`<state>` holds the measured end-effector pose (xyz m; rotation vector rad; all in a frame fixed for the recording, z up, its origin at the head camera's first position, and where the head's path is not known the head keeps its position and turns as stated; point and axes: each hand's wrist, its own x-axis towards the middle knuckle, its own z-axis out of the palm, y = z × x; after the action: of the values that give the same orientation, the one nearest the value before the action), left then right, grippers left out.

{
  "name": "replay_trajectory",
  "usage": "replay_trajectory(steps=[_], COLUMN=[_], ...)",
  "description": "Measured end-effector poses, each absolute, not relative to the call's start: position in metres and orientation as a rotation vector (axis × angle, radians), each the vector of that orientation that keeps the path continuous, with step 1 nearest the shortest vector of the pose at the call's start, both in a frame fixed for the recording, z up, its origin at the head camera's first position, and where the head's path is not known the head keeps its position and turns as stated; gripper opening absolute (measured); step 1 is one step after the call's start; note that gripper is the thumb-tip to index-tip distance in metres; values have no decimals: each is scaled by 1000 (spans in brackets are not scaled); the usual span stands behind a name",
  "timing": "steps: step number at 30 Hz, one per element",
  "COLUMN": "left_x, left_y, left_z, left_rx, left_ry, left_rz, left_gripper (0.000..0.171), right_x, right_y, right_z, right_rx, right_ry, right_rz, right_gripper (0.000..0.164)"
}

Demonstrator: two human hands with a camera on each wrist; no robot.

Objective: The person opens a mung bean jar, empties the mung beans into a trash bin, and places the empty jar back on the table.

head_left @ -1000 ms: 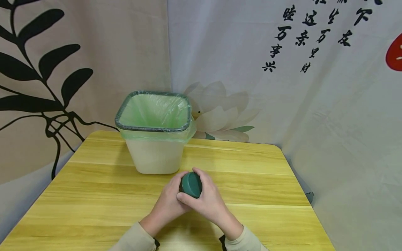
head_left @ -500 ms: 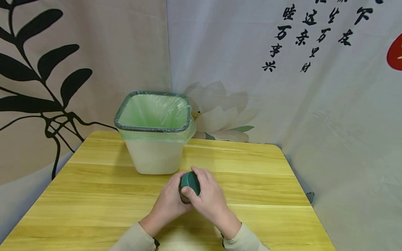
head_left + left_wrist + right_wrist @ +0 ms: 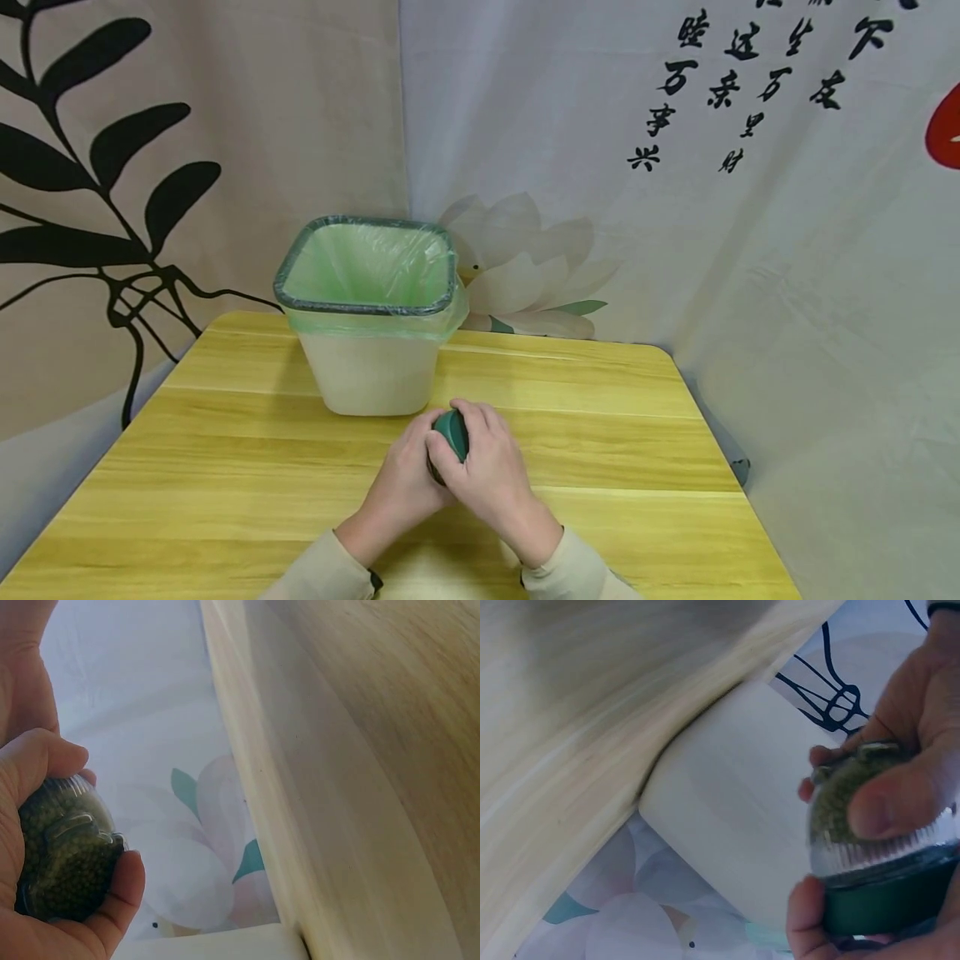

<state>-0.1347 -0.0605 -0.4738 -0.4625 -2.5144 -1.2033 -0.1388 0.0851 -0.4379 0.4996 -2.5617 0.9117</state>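
A small clear plastic jar [image 3: 71,859] packed with green bean-like grains is held between my two hands, its green lid [image 3: 452,433] showing in the head view. My left hand [image 3: 408,471] grips the clear body; in the left wrist view its thumb and fingers curl around it, and the jar's ridged wall shows. My right hand [image 3: 489,467] wraps over the lid, thumb on the near side and fingers along the far side. From the right wrist view the lid [image 3: 885,900] sits on the jar, with fingers around it. In the head view, the hands hide most of the body.
Behind the hands, a white bin [image 3: 375,375] lined with a green bag [image 3: 352,267] stands on the wooden table [image 3: 637,467]. A dark rim holds the bag. Printed cloth [image 3: 540,125] hangs behind and beside the table.
My right hand has turned and closed further over the lid, so less green shows. The left hand stays nearly in place on the jar. The bin has not moved.
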Motion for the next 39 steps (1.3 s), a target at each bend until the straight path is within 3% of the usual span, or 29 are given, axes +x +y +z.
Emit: replay_trajectory(steps=[13,39], left_x=[-137,-140], left_y=[-62,-73], left_z=[-471,-471], left_rx=[-503,-681], left_ry=[-2521,-2479], left_rz=[-1234,-1301], left_gripper=[76,84], right_x=[-143,-146], right_y=[85,87], right_z=[-444,-448], right_rx=[502,670], right_ry=[-2444,-2294], right_rz=[940,813], right_gripper=[40,40])
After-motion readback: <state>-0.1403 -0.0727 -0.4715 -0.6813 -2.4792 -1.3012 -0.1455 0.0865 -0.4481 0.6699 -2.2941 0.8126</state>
